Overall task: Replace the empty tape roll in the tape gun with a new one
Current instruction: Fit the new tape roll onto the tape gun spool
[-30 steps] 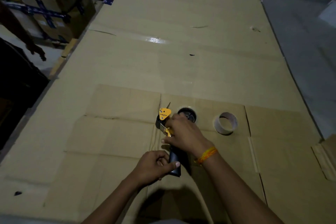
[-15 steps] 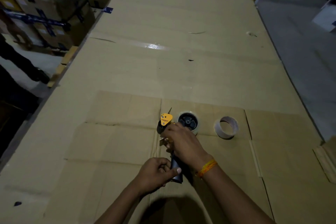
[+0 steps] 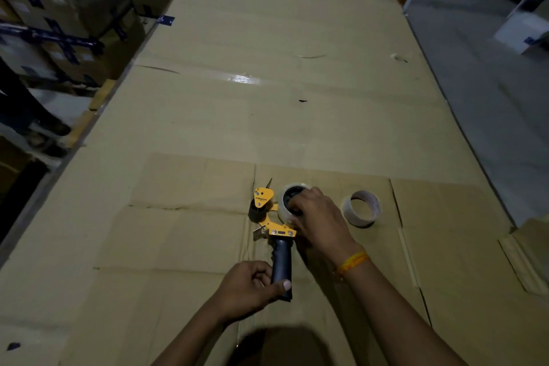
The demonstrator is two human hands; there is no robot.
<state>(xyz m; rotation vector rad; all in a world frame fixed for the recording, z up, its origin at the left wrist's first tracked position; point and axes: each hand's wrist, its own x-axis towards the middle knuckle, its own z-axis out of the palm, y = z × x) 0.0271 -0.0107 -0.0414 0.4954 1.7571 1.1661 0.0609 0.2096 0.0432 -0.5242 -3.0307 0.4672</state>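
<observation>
A person's left hand wraps its grip around the dark handle of a yellow tape gun lying flat on a cardboard-covered tabletop. Just beyond that grip, the right hand rests on a clear tape roll seated on the gun's hub, fingers curled over the roll's near edge, holding it. An empty cardboard tape core lies on its side to the right of the right hand, near but apart. An orange wristband circles the right wrist. Taped cartons are stacked far off to the left.
</observation>
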